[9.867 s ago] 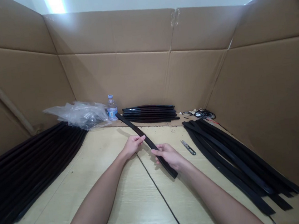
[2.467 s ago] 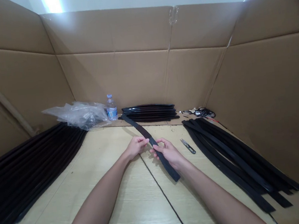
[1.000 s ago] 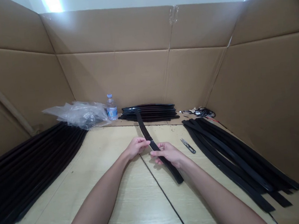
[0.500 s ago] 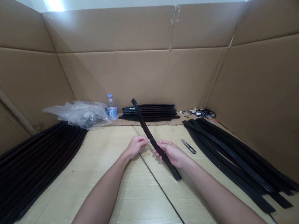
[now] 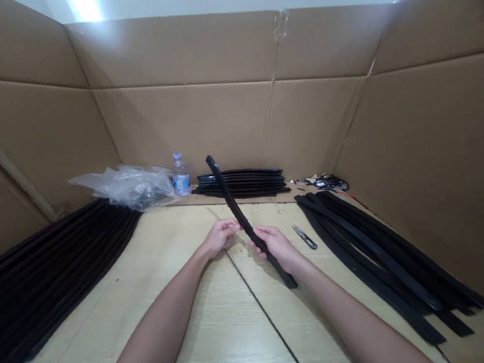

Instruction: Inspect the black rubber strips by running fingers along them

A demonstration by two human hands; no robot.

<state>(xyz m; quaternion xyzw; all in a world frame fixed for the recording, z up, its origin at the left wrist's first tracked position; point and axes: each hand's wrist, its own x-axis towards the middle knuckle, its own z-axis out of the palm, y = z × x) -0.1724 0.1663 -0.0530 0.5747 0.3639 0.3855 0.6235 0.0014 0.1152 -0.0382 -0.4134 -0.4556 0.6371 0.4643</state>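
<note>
A long, slightly curved black strip (image 5: pixel 232 204) is held slantwise above the table, its far end raised and its near end toward me. My right hand (image 5: pixel 274 244) wraps round it just below the middle. At its left edge, the fingertips of my left hand (image 5: pixel 222 234) pinch together against the strip; whether a thread or something small sits between them is too fine to see. Small thread snips (image 5: pixel 305 236) lie on the table, right of my right hand.
Black strips lie in a large pile (image 5: pixel 59 266) at left, a stack (image 5: pixel 242 182) at the back and a loose bunch (image 5: pixel 376 253) at right. A plastic bag (image 5: pixel 133 185), a water bottle (image 5: pixel 181 179) and tangled cords (image 5: pixel 329 182) stand along the cardboard wall (image 5: pixel 191 117).
The strip has tilted slightly, its far end moving left and up, its near end a little right. Both hands keep nearly the same place on it.
</note>
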